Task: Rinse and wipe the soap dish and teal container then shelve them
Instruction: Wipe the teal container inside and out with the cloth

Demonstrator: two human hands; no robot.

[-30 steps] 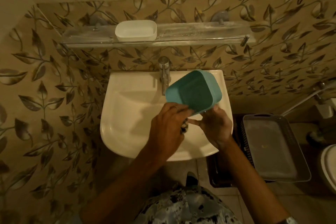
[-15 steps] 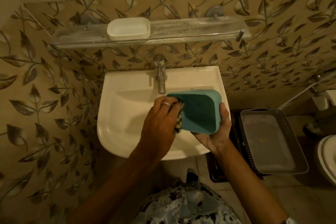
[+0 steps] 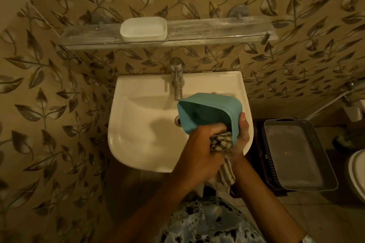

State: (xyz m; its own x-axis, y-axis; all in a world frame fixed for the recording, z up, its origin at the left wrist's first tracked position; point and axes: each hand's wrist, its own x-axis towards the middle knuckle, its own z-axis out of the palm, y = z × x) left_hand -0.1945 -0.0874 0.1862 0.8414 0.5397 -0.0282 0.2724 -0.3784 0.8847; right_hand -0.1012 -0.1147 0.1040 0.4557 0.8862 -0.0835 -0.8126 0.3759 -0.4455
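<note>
Above white basin [image 3: 138, 163], right hand [image 3: 242, 134] holds teal plastic container [image 3: 217, 104]; left hand [image 3: 197, 156]'s grip clenches striped cloth [image 3: 221, 141] inside, wiping; shelving probably next.

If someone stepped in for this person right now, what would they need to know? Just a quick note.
Left hand: grips a striped cloth and presses it into the teal container.
Right hand: holds the container tilted over the sink, with its opening towards the person.
Soap dish: upright on the shelf, left of its middle.
Done: the dish is shelved.
Left: finish wiping the container, then set it on the shelf beside the dish.
</note>
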